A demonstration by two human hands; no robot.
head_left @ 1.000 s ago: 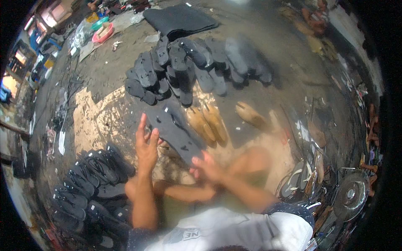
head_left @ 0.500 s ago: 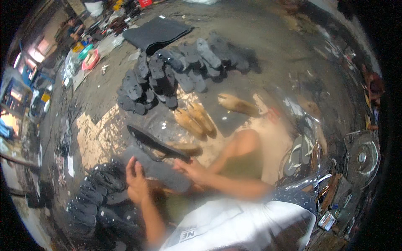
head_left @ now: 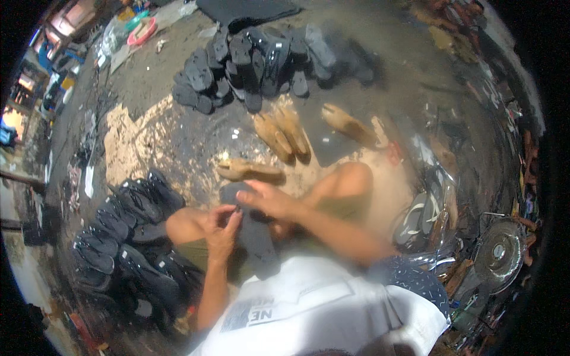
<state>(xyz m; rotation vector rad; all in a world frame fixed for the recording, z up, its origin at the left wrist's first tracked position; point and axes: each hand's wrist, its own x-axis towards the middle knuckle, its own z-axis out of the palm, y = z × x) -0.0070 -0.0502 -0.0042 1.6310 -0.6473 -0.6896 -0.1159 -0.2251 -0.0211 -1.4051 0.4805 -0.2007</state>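
A dark grey sandal sole [head_left: 256, 240] stands lengthwise in front of my white shirt, its lower end near the cloth. My left hand [head_left: 222, 230] is closed at its left edge, thumb and fingertips pinched around a small dark bit, too small to name. From the right, my right hand [head_left: 270, 202] grips the upper part of the sole, its fingers lying across the face. Just beyond the hands, a tan wooden shoe last [head_left: 249, 171] lies on the ground.
A pile of dark sandals and soles [head_left: 252, 65] lies ahead; strapped black sandals [head_left: 133, 219] fill the left. More lasts [head_left: 282, 135] [head_left: 350, 126] lie beyond my knees. Pale-strapped sandals [head_left: 418, 215] and a round metal fan-like piece [head_left: 500, 248] are right.
The long black strapped sandal has left my right hand; a similar one now shows on the far pile. The sole has turned more upright, and both hands have come together on it.
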